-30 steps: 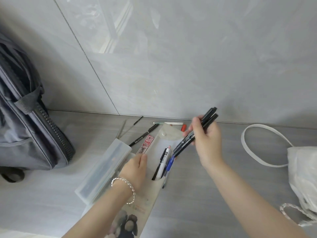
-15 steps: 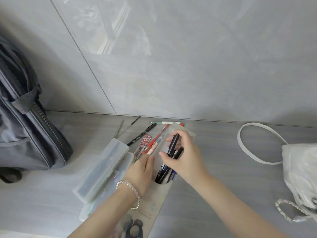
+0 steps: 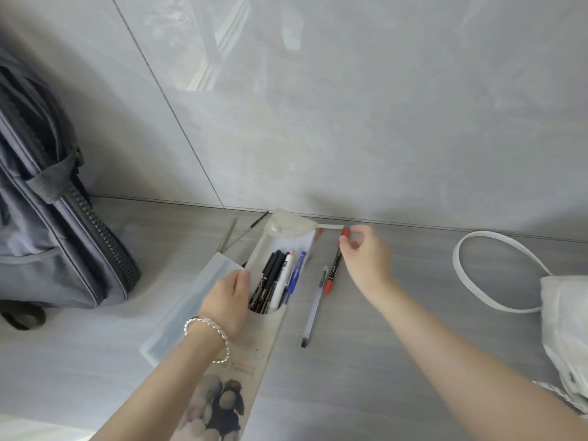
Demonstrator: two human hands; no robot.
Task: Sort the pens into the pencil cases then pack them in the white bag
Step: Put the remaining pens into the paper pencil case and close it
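Note:
A flat beige pencil case (image 3: 254,354) lies on the floor with its flap folded back. Several pens (image 3: 276,281), black, white and blue, stick out of its mouth. My left hand (image 3: 227,300) holds the left edge of that mouth. Beside it, to the left, lies a frosted plastic pencil box (image 3: 187,307). To the right of the case a black marker with red caps (image 3: 334,265) lies on the floor. My right hand (image 3: 366,259) pinches its far red end. A clear pen (image 3: 313,310) lies next to the marker. The white bag (image 3: 566,313) sits at the right edge.
A grey backpack (image 3: 47,218) stands at the left against the tiled wall. Thin refills (image 3: 230,237) and a white pen (image 3: 331,227) lie near the wall behind the case. The bag's white strap (image 3: 461,272) loops across the floor on the right.
My right hand has let go of the black markers, which now sit in the beige case. It has moved right and back to the red-capped marker. The left hand stays at the case.

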